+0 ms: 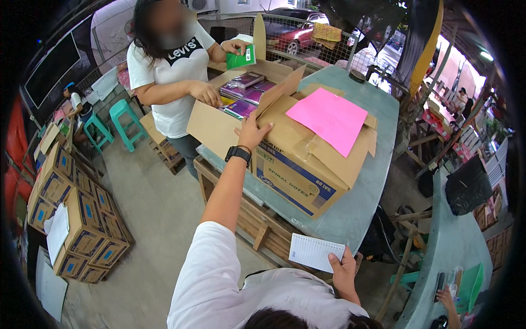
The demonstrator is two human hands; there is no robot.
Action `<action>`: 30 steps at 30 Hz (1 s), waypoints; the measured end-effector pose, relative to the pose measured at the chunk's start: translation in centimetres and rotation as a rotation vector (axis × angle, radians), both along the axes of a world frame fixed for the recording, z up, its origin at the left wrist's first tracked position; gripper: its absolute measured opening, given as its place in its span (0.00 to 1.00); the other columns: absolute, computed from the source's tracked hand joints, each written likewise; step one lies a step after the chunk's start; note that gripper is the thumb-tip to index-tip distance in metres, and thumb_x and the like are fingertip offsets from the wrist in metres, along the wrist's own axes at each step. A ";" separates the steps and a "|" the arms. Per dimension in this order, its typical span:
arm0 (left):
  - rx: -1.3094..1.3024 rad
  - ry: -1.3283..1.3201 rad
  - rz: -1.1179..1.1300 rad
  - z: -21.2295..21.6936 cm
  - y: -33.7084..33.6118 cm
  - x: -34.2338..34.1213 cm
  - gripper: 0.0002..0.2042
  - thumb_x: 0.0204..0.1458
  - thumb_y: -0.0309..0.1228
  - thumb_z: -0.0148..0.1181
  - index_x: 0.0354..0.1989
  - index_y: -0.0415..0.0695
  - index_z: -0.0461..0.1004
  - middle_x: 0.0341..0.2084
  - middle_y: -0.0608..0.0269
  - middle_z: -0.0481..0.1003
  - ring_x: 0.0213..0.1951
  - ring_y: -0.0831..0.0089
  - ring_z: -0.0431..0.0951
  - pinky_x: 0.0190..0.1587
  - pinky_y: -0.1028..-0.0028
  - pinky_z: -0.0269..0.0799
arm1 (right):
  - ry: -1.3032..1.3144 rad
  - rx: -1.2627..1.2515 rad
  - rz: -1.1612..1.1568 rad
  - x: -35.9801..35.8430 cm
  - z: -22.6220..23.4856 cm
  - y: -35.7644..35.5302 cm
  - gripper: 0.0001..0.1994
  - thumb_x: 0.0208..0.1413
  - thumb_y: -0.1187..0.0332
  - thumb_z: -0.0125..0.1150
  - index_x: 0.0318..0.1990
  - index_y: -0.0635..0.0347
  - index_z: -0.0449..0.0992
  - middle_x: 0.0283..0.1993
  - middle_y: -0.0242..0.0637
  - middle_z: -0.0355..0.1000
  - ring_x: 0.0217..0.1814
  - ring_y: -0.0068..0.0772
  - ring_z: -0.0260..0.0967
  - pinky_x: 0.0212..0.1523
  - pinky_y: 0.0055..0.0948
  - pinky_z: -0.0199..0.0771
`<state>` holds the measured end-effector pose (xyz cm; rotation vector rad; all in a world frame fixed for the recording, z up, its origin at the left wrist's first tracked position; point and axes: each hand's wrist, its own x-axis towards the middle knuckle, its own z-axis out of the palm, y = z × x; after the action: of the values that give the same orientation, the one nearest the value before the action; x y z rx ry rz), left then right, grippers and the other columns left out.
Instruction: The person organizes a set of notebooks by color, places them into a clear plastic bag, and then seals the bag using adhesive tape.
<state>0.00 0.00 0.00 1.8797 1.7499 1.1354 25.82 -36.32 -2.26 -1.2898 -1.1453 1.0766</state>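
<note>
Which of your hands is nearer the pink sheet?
Left. The left hand is by the box flap, left of the pink sheet; the right hand is farther, lower in view, holding a spiral notepad.

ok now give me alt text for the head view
The wearer's right hand holds a ruled spiral notepad; the left hand is at the edge of a carton topped with a pink sheet. Farther back, a co-worker holds a green notebook at an open box of notebooks.
</note>
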 end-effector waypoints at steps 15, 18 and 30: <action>0.079 -0.050 0.008 -0.9 0.6 0.0 0.31 0.45 0.47 0.59 0.55 0.47 0.60 0.49 0.52 0.68 0.53 0.54 0.65 0.55 0.44 0.46 | 0.015 -0.007 -0.023 -0.8 0.6 -0.1 0.10 0.56 0.73 0.52 0.44 0.68 0.67 0.40 0.35 0.70 0.43 0.22 0.64 0.47 0.23 0.63; 0.190 -0.414 0.004 -1.9 2.1 -2.5 0.27 0.45 0.42 0.61 0.52 0.45 0.63 0.47 0.51 0.70 0.50 0.57 0.68 0.54 0.54 0.53 | 0.015 -0.005 -0.020 -0.9 0.7 -0.2 0.11 0.56 0.73 0.52 0.45 0.69 0.67 0.41 0.35 0.71 0.43 0.22 0.64 0.47 0.24 0.62; 0.085 -1.652 0.329 -0.7 4.9 -9.4 0.17 0.53 0.41 0.51 0.46 0.45 0.62 0.38 0.61 0.69 0.37 0.68 0.70 0.37 0.68 0.67 | 0.033 -0.016 -0.041 -1.0 -0.4 -1.2 0.13 0.56 0.72 0.52 0.47 0.70 0.66 0.43 0.37 0.70 0.46 0.24 0.64 0.50 0.24 0.61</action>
<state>-9.41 4.87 -0.73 0.1566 0.8995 1.9428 24.83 -37.55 -2.70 -1.2983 -1.0830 1.0755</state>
